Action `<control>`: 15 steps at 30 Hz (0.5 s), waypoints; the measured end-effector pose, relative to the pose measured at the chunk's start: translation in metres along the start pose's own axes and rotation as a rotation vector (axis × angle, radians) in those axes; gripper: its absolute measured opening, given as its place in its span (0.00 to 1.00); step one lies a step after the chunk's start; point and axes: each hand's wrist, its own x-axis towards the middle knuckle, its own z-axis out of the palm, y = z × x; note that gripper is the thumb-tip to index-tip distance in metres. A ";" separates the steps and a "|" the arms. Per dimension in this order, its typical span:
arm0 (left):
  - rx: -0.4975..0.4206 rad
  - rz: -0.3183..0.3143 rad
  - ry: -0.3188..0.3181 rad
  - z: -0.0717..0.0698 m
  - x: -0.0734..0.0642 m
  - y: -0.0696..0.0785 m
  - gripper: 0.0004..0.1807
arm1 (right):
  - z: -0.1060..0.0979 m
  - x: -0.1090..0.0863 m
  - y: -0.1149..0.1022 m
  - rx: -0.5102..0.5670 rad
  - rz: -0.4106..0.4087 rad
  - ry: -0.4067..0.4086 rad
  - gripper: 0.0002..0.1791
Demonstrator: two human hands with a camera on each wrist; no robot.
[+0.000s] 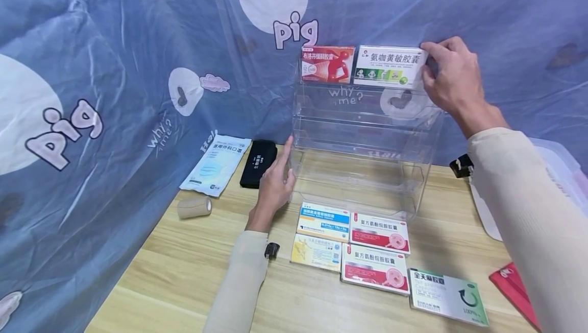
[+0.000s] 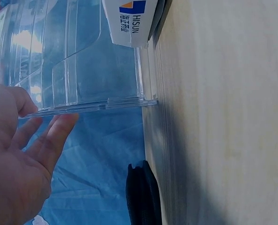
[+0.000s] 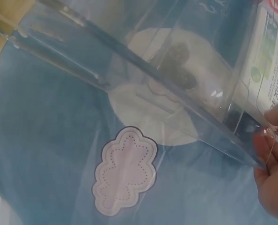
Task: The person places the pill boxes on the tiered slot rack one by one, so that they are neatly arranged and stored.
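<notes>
A clear tiered display rack stands on the table against the blue cloth. My left hand holds its left side; in the left wrist view the thumb lies on one face of the clear panel and the fingers on the other. My right hand grips the rack's upper right side, fingertips right at the end of a white and green medicine box. That box shares the top tier with a red medicine box. Below them the tiers show bare plastic.
Before the rack lie a blue-and-white box, a yellow box, two red-and-white boxes and a green box. Leftward are a mask packet, a black pouch and a tan roll. A red item lies right.
</notes>
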 end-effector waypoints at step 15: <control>-0.004 0.013 0.012 0.001 0.000 -0.002 0.48 | -0.008 -0.001 0.001 0.009 -0.023 -0.054 0.32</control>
